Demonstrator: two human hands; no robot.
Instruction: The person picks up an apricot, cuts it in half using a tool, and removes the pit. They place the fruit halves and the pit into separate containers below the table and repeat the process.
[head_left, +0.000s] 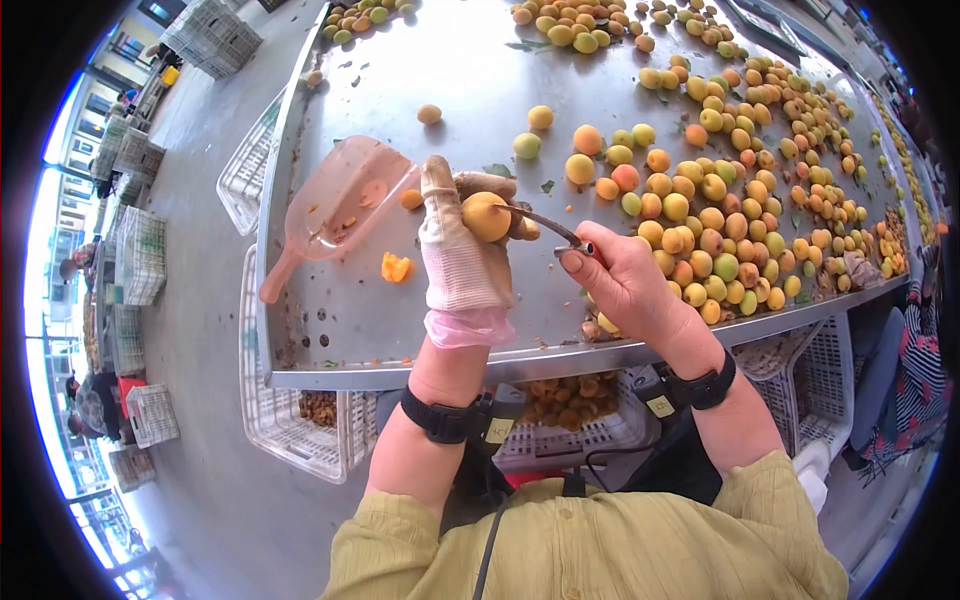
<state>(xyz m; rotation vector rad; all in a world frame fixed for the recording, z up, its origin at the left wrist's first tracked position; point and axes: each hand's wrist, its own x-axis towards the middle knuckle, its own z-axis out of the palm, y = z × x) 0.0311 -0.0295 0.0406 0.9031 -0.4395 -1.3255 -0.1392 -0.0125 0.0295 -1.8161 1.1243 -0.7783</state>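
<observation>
My left hand (465,235), in a stained white knit glove with pink plastic at the wrist, holds a yellow apricot (486,217) above the metal table. Bare and closed, my right hand (625,285) grips a thin curved knife (540,218), its tip touching the apricot's right side. A pink transparent scoop (340,200) containing small scraps lies left of my left hand. Orange fruit pieces (396,267) rest on the table between the scoop and that hand. Many whole apricots (712,218) are heaped to the right of my right hand.
The metal table (340,318) has a raised rim along its near edge. Below that edge stand white plastic crates (300,430), some holding fruit or pits. More crates (140,255) stand at the far left. Someone in patterned clothing (915,370) is at the right edge.
</observation>
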